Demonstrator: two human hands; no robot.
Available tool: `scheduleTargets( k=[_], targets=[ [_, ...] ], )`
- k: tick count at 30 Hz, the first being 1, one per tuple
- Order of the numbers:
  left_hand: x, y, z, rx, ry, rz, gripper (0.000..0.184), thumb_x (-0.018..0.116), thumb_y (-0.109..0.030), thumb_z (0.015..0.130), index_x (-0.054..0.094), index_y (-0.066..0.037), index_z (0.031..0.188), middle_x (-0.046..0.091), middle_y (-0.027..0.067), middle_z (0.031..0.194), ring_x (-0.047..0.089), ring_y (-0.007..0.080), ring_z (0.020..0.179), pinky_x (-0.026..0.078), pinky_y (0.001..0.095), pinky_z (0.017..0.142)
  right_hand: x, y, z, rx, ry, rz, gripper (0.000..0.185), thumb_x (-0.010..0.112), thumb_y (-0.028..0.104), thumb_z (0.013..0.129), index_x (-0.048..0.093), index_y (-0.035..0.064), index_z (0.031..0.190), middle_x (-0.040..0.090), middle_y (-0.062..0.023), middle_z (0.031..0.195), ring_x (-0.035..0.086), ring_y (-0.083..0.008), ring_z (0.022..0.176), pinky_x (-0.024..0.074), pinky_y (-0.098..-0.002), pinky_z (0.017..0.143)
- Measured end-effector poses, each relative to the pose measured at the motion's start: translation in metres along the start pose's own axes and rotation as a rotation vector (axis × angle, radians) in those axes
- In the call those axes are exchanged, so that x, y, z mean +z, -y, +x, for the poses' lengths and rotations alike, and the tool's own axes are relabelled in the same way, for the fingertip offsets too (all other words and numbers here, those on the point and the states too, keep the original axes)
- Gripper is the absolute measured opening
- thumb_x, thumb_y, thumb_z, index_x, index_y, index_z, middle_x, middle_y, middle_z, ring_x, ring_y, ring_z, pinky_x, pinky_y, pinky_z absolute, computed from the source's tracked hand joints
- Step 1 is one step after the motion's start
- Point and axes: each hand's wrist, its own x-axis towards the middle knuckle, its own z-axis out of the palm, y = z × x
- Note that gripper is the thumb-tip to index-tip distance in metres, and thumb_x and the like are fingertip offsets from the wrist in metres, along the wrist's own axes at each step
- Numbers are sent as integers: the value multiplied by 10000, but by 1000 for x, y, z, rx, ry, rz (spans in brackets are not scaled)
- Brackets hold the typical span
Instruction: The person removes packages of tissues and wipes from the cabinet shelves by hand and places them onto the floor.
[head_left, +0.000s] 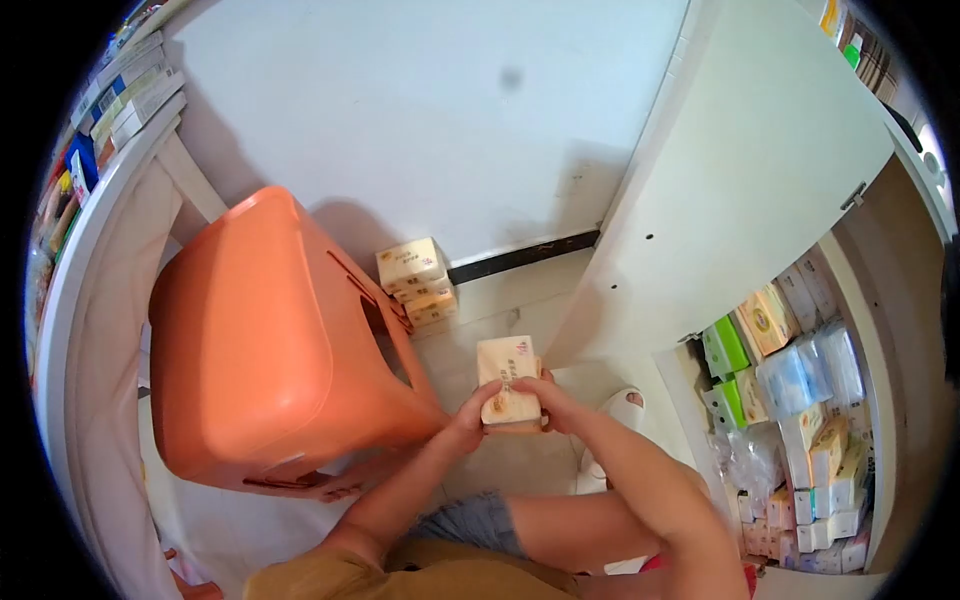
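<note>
A cream tissue pack (507, 362) with printed lettering is held between my two hands above the tiled floor. My left hand (470, 415) grips its left side, thumb on the top face. On the opposite side my right hand (553, 399) is closed round it, thumb also on top. An edge beneath looks like a second pack, but I cannot tell for certain. Beyond my hands, a stack of similar packs (410, 262) stands against the wall. Just left of my hands is a large orange plastic chair or stool (250, 340).
On the right, a white cabinet door (740, 180) hangs open. Inside the cabinet are packed tissue packs (765, 325), green packs (725, 345) and clear plastic bags (795, 375). A shelf (125, 185) with boxes and a pale curtain (105, 340) border the left.
</note>
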Motion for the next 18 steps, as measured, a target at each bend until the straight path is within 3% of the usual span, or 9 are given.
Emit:
scheduleTargets(
  k=[1, 5, 7, 9, 11, 13, 14, 16, 18],
  targets=[
    [-5, 0, 5, 48, -103, -35, 510, 449, -382, 747, 382, -47, 1126, 482, 79, 1058, 461, 193, 959, 347, 326, 827, 2, 0, 12, -1, 1, 1, 748, 571, 375, 632, 116, 246, 1212, 321, -68, 1185, 311, -278, 1071, 269, -510, 752],
    [-36, 11, 44, 0, -168, -170, 439, 460, -281, 726, 389, -40, 1085, 505, 95, 969, 507, 210, 879, 411, 318, 742, -5, -30, 66, -36, 146, 130, 662, 547, 355, 647, 168, 238, 1177, 354, -56, 1135, 363, -251, 1001, 310, -466, 664],
    [-1, -16, 25, -98, -277, 112, 392, 451, -207, 667, 439, -17, 1009, 520, 110, 914, 528, 217, 819, 419, 303, 702, -4, -45, 76, -33, 156, 246, 637, 537, 345, 654, 178, 233, 1168, 366, -52, 1122, 374, -248, 987, 315, -457, 647],
    [-22, -3, 54, -113, -305, 151, 378, 450, -195, 641, 466, -5, 967, 528, 116, 886, 529, 216, 810, 416, 302, 689, 1, -50, 76, 6, -139, 202, 608, 524, 327, 666, 202, 227, 1171, 370, -46, 1123, 375, -244, 990, 307, -481, 693],
    [-44, 7, 82, -121, -325, 193, 367, 449, -183, 615, 492, 7, 925, 536, 122, 858, 530, 214, 800, 413, 302, 677, 5, -48, 70, 17, -86, 258, 597, 522, 321, 668, 215, 215, 1168, 367, -46, 1123, 369, -244, 994, 298, -484, 722],
    [-54, 9, 94, -226, -427, 519, 356, 435, -147, 583, 518, 17, 889, 543, 137, 804, 528, 214, 801, 406, 303, 675, 2, -63, 82, 23, -39, 322, 585, 519, 316, 670, 227, 202, 1165, 364, -45, 1123, 363, -244, 997, 289, -488, 750],
    [-54, 9, 94, -234, -424, 521, 356, 435, -147, 583, 518, 17, 889, 543, 137, 804, 528, 214, 801, 406, 303, 675, -2, -84, 105, 69, 30, 284, 571, 520, 316, 669, 250, 189, 1156, 358, -51, 1128, 354, -246, 1008, 275, -485, 781],
    [-44, 0, 83, -185, -404, 912, 336, 427, -101, 570, 532, 12, 869, 552, 140, 768, 531, 231, 814, 398, 312, 708, 6, -104, 118, 116, 99, 236, 557, 520, 317, 668, 273, 175, 1147, 351, -57, 1132, 345, -248, 1020, 261, -482, 813],
    [-56, 14, 97, -111, -437, 953, 330, 440, -90, 569, 532, -1, 873, 552, 136, 802, 524, 245, 833, 392, 318, 726, 24, -116, 121, 187, -105, -51, 516, 487, 327, 687, 304, 150, 1135, 375, -63, 1111, 388, -239, 991, 332, -450, 771]
  ],
)
